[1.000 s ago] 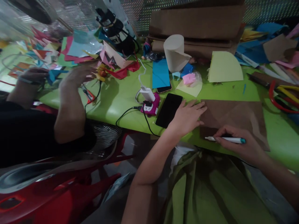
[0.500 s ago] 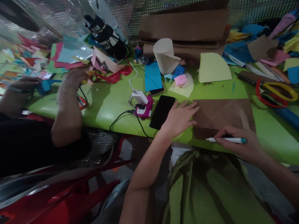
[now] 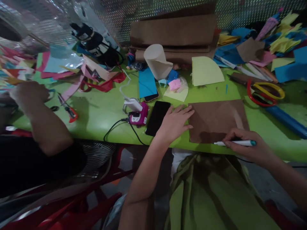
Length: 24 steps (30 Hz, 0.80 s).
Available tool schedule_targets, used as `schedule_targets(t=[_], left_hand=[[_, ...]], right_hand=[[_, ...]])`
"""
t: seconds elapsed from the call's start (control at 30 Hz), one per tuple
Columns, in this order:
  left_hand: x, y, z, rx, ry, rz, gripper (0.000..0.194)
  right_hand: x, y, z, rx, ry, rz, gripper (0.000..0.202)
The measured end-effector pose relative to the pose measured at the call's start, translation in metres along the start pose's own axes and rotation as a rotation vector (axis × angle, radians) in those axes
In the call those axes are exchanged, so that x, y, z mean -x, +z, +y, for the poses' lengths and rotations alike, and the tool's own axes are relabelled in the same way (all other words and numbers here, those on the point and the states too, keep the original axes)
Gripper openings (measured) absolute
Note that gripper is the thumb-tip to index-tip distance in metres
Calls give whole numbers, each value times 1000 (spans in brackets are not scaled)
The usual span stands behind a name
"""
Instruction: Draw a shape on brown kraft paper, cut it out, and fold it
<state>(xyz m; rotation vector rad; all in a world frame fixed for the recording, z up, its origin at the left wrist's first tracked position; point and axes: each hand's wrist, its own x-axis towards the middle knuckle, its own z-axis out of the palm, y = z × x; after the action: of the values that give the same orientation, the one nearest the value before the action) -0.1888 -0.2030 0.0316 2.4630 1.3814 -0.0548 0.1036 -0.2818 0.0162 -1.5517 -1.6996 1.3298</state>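
A brown paper sheet (image 3: 213,118) lies flat near the table's front edge. My left hand (image 3: 174,123) rests with fingers spread, its fingertips at the sheet's left edge, beside a black phone (image 3: 157,118). My right hand (image 3: 244,145) grips a white marker with a teal end (image 3: 243,143) over the sheet's lower right part. The marker's pale tip points left, close to the sheet's lower edge; whether it touches the paper I cannot tell.
A purple power adapter (image 3: 140,115) with cables sits left of the phone. Red and yellow scissors (image 3: 263,92) lie right. Behind are a cream paper roll (image 3: 157,62) and yellow paper (image 3: 206,71). Another person's arm (image 3: 45,118) is at left, near a red-handled cutter (image 3: 69,110).
The view has shifted right, so most things appear farther left. The other person's arm has moved left, away from the red ribbon. Both my hands keep nearly the same pose.
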Motion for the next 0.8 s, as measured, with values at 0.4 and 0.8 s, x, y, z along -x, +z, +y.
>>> schedule_targets(t=[0.4,0.8], left_hand=[[-1,-6,3,-68,-34,-88,66],[-1,-3,3,-143,-24,-56,65]], right_hand=[[14,-22,14,-27,55,79,34],[29,-49,47,-9,45,141,27]])
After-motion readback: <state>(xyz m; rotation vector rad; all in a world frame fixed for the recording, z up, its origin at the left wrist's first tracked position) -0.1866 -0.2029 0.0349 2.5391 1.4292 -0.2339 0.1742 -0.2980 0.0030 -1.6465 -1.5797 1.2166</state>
